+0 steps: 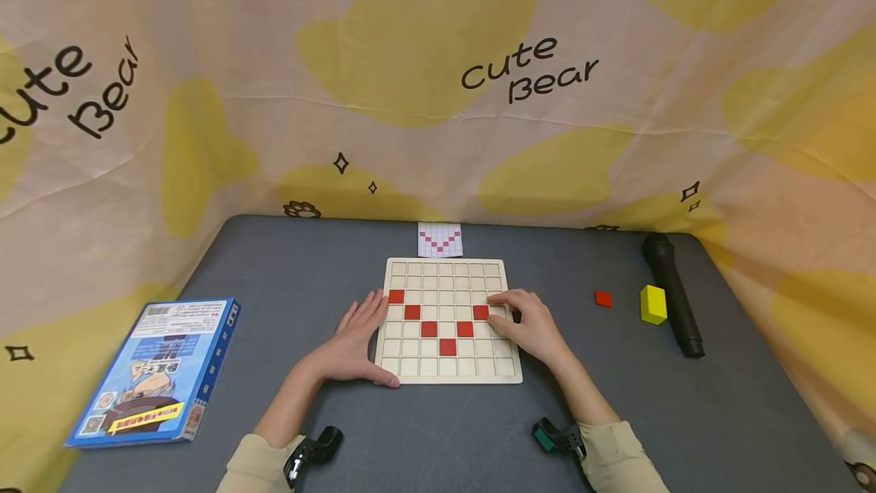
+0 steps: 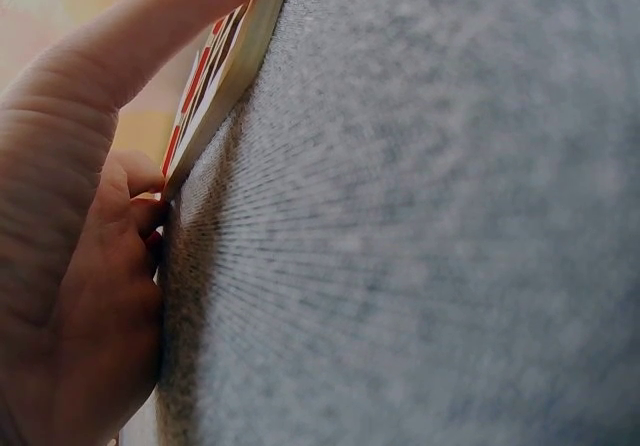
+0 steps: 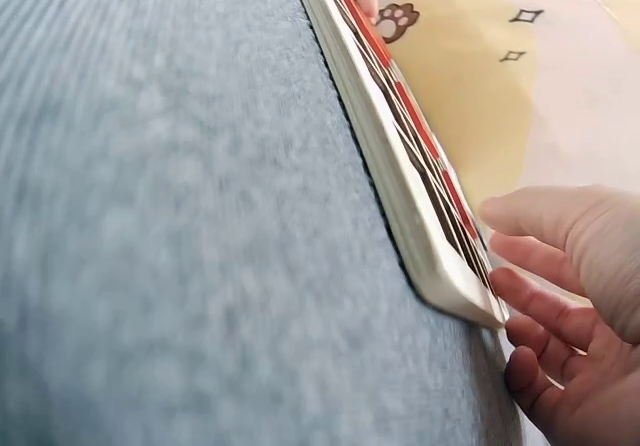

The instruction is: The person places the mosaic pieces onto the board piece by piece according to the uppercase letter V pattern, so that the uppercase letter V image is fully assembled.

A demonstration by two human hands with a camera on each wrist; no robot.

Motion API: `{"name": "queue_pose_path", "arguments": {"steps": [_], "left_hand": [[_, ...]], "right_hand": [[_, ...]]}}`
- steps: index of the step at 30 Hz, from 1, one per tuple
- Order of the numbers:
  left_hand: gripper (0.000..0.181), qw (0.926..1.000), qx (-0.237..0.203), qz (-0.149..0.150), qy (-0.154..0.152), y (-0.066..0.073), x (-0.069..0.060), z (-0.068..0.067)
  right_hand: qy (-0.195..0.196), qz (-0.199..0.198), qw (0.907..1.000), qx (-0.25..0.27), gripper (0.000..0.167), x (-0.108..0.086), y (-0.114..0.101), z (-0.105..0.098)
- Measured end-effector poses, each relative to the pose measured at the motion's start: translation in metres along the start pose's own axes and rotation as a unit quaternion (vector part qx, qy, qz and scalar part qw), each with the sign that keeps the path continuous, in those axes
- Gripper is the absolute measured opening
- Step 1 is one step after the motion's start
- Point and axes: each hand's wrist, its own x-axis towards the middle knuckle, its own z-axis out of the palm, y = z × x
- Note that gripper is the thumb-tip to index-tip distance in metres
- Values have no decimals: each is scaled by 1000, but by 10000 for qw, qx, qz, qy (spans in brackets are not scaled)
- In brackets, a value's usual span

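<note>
A square wooden grid board (image 1: pixel 439 368) lies flat on the table, with several red square tiles (image 1: pixel 448 347) forming most of a V among its pale squares. My left hand (image 1: pixel 352 345) rests along the board's left edge, fingers straight, its thumb at the near left corner. At the board's right side is my right hand (image 1: pixel 530 326); its thumb and index finger are spread apart beside a red tile (image 1: pixel 481 313) at the V's right arm. In the right wrist view the thumb (image 3: pixel 530 213) reaches over the board's edge. Whether it touches the tile, I cannot tell.
Behind the board a small pattern card (image 1: pixel 440 240) shows a pink V. To the right lie a loose red tile (image 1: pixel 603 299), a yellow block (image 1: pixel 653 304) and a black microphone (image 1: pixel 674 295). A blue box (image 1: pixel 153 371) sits at left. A patterned cloth (image 1: pixel 411 97) surrounds the table.
</note>
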Motion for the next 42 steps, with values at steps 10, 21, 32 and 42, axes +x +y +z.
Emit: {"name": "queue_pose_path", "arguments": {"steps": [10,21,32,42], "left_hand": [[131,9999,-15,103,60,2,-1,-1],[130,10000,-32,62,48,1,0,-1],[133,10000,29,14,-21,0,-1,-1],[133,10000,48,-12,-3,0,-1,0]], "right_hand": [[718,131,9973,-51,23,-9,18,-22],[1217,446,9893,-676,26,-20,51,-67],[1351,998,9822,-838,30,-31,71,-90],[874,802,9901,-757,33,-34,72,-87]]}}
